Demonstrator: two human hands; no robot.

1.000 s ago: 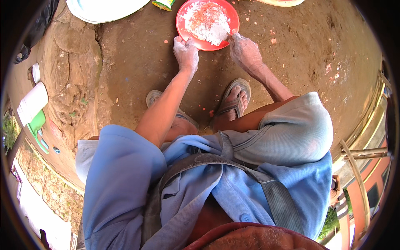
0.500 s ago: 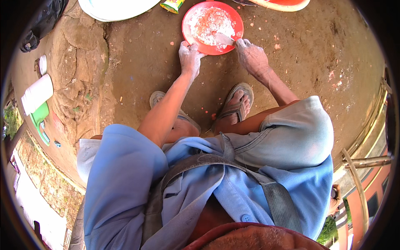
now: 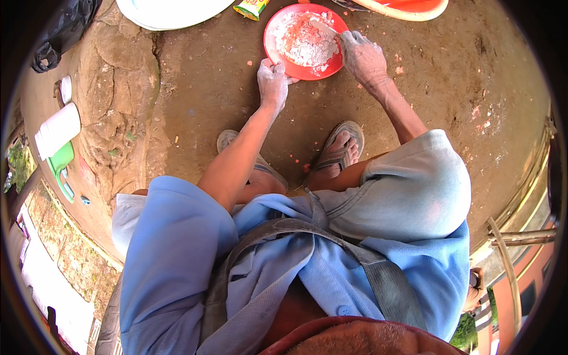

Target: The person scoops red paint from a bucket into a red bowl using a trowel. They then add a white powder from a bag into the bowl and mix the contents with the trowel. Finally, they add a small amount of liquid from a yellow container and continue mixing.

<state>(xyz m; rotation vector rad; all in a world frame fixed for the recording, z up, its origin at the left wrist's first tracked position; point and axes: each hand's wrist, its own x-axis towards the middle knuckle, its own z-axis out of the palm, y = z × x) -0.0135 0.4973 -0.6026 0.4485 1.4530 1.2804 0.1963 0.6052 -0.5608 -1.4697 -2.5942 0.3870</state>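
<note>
A red plate (image 3: 321, 72) at the top middle bears white powder mixed with orange-red bits (image 3: 305, 40). My left hand (image 3: 273, 86), dusted white, grips the near left rim, thumb on top and fingers underneath. At the plate's right side, my right hand (image 3: 363, 58) is closed round what looks like a knife (image 3: 322, 27). Its pale, powder-coated blade lies across the far right part of the mixture. The handle is hidden in my fist.
White round tray (image 3: 171, 13), yellow-green packet (image 3: 251, 8) and orange-red basin (image 3: 408, 8) lie beyond the plate. A raised earth ledge (image 3: 121, 89) runs along the left, with a black plastic bag (image 3: 62, 29), white bucket (image 3: 58, 131) and green container (image 3: 61, 160).
My right hand has moved up and slightly right, carrying the blade from the plate's near right to its far right. My left hand still holds the rim.
</note>
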